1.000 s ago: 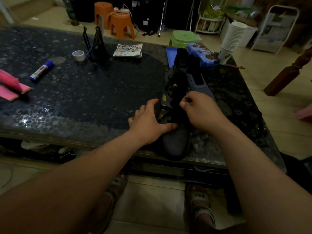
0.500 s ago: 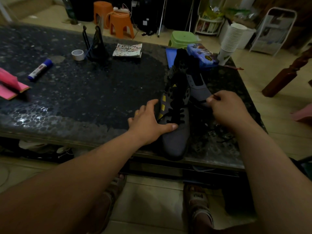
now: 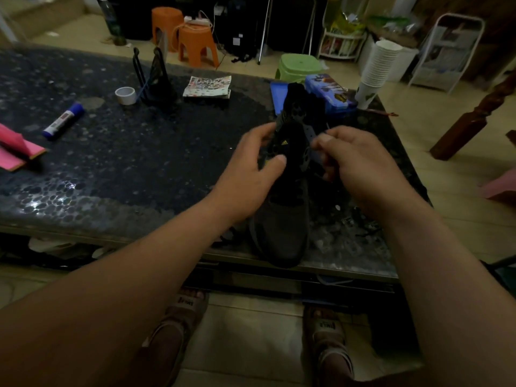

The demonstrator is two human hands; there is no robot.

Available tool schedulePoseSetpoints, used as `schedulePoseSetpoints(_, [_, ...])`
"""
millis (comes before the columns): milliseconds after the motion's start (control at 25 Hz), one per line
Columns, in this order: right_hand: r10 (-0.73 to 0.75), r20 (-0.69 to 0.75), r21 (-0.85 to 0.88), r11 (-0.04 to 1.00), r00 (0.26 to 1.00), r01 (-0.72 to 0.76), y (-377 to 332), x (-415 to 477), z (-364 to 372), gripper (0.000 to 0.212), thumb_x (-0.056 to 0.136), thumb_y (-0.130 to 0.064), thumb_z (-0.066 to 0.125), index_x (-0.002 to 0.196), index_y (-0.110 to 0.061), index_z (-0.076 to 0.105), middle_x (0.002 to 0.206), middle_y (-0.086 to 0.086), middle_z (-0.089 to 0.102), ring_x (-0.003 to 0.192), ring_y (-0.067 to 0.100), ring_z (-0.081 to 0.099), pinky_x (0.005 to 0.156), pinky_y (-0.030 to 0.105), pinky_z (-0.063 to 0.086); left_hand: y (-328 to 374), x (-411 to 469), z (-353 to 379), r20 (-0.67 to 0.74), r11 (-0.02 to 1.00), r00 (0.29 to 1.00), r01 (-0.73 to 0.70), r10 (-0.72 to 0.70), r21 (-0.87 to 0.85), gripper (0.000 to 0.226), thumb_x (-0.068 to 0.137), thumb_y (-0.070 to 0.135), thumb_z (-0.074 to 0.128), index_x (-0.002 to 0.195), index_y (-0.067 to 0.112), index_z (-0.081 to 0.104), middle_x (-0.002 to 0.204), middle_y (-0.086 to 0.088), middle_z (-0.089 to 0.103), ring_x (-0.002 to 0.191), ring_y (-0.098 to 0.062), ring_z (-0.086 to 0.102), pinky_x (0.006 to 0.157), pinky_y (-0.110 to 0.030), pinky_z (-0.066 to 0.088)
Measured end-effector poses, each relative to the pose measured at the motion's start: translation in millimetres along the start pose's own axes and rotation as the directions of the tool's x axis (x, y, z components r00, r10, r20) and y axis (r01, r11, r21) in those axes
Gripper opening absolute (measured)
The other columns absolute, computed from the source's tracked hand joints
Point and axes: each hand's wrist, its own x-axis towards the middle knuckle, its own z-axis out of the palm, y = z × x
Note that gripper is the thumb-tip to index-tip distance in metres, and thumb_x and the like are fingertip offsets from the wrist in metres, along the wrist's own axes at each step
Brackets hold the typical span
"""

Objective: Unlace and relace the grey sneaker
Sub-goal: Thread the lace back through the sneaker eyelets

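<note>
The grey sneaker [image 3: 279, 230] lies on the dark pebble-patterned table [image 3: 111, 169], its toe at the near edge pointing toward me. It has a black tongue with a small yellow logo. My left hand [image 3: 248, 171] curls round the shoe's left side, thumb lying over the tongue. My right hand [image 3: 357, 166] is at the grey eyelet strip [image 3: 308, 135] on the right side, thumb and fingers pinching the black lace there. The lace is dark and mostly hard to make out. Thin dark strands lie on the table right of the shoe [image 3: 365, 233].
On the table stand a glue stick [image 3: 64, 121], tape roll [image 3: 125, 95], black stand [image 3: 156, 76], patterned booklet [image 3: 208, 86], blue box [image 3: 329, 92], stacked paper cups [image 3: 377, 68] and pink paper [image 3: 16, 146]. Stools stand on the floor behind.
My left hand left the toe and moved up to the shoe's left side. My right hand pulled out to the right, then came back to the right eyelets.
</note>
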Motion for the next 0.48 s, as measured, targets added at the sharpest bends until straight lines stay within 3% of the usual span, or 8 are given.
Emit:
schedulePoseSetpoints(80, [-0.074,0.123,0.326,0.945,0.990,0.030,-27,-10,6,0.021,0.106,-0.018,0.053,0.107,-0.009,0.072,0.088,0.004,0.069,0.080,0.016,0.064,0.073,0.031,0.055,33,7,6,0.181,0.959,0.982,0.003,0.050,-0.283,0.055,0.090,0.023,0.050,0.145,0.018,0.049,0.140,-0.007,0.059,0.131,-0.017,0.056,0.115,-0.047,0.044])
schedulePoseSetpoints(160, [-0.175,0.117,0.546,0.833,0.978,0.084,-39,-10,3,0.020,0.105,-0.015,0.054,0.111,-0.009,0.071,0.096,0.002,0.073,0.092,0.017,0.067,0.078,0.035,0.055,57,8,9,0.287,0.914,0.956,0.060,0.063,-0.400,0.043,0.091,0.013,0.048,0.134,0.013,0.054,0.118,-0.007,0.069,0.111,-0.020,0.067,0.100,-0.039,0.054])
schedulePoseSetpoints(240, [-0.229,0.020,0.623,0.764,0.973,0.167,-38,0,-6,0.020,0.102,-0.019,0.058,0.112,-0.013,0.075,0.104,-0.001,0.073,0.102,0.020,0.064,0.084,0.036,0.054,68,7,-2,0.312,0.932,0.950,0.087,0.029,-0.353,0.029,0.101,0.011,0.050,0.129,0.008,0.055,0.084,-0.007,0.065,0.077,-0.023,0.065,0.077,-0.034,0.055])
schedulePoseSetpoints(320, [-0.194,-0.087,0.601,0.772,0.977,0.207,-27,9,-13,0.019,0.098,-0.025,0.065,0.107,-0.019,0.080,0.105,0.001,0.070,0.097,0.023,0.058,0.084,0.042,0.053,69,8,-22,0.298,0.967,0.955,0.068,0.009,-0.246,0.019,0.108,0.019,0.051,0.116,0.007,0.063,0.065,-0.004,0.049,0.055,-0.020,0.047,0.065,-0.034,0.048])
schedulePoseSetpoints(360, [-0.146,-0.111,0.609,0.772,0.983,0.183,-20,11,-15,0.018,0.096,-0.026,0.067,0.107,-0.020,0.080,0.102,0.003,0.069,0.089,0.021,0.057,0.080,0.044,0.054,67,9,-34,0.286,0.978,0.958,0.055,0.004,-0.200,0.022,0.108,0.025,0.052,0.105,0.008,0.065,0.061,-0.001,0.041,0.051,-0.016,0.038,0.060,-0.031,0.044])
schedulePoseSetpoints(480, [-0.001,-0.111,0.568,0.820,0.994,0.064,-4,7,-6,0.016,0.100,-0.021,0.065,0.109,-0.018,0.078,0.087,-0.004,0.072,0.079,0.011,0.062,0.071,0.027,0.051,61,10,-67,0.195,0.999,0.980,0.021,-0.027,0.032,0.032,0.105,0.036,0.058,0.083,0.014,0.064,0.057,0.002,0.037,0.052,-0.014,0.030,0.053,-0.029,0.031])
